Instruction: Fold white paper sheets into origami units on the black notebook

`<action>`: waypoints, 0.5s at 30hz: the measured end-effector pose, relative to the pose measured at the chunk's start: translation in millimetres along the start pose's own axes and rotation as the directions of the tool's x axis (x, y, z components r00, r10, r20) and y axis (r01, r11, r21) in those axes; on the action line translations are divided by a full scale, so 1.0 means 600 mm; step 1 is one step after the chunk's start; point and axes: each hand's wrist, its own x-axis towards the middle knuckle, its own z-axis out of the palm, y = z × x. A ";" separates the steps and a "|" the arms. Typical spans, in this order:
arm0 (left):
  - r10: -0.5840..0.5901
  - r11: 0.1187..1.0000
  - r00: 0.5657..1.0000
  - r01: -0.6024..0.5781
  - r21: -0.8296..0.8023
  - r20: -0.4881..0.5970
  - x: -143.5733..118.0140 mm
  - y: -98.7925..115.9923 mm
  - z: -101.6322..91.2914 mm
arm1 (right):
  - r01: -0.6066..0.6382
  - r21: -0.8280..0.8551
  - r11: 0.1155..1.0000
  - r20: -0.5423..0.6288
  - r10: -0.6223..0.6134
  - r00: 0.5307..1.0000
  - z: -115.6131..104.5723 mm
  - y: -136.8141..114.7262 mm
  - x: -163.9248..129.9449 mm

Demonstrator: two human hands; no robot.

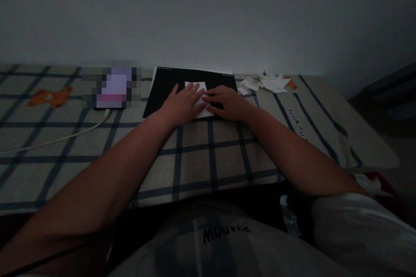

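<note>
A small white sheet of paper lies on a black pad with punched holes along its far edge. Across the paper's left side rests my left hand, its fingers stretched out and pressing it flat. My right hand touches the right edge of the paper, fingers extended and somewhat apart, thumb side toward the left hand. Part of the paper is hidden under both hands. Neither hand grips anything.
Folded white paper pieces lie right of the pad. To the left a phone, partly blurred out, has a white cable plugged in. An orange shape is farther left. A checked cloth covers the table, against a wall.
</note>
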 end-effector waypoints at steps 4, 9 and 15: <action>0.014 1.000 1.000 -0.013 -0.018 0.027 0.004 -0.012 0.000 | -0.007 -0.010 1.000 0.024 0.007 1.000 -0.003 -0.002 0.001; -0.002 0.998 1.000 0.004 -0.070 0.031 0.008 -0.037 -0.001 | -0.024 -0.010 1.000 0.035 0.024 0.999 -0.005 -0.004 0.001; -0.005 0.998 1.000 0.006 -0.056 0.016 0.010 -0.051 0.002 | -0.022 0.040 0.999 0.039 0.020 0.999 -0.011 0.002 0.001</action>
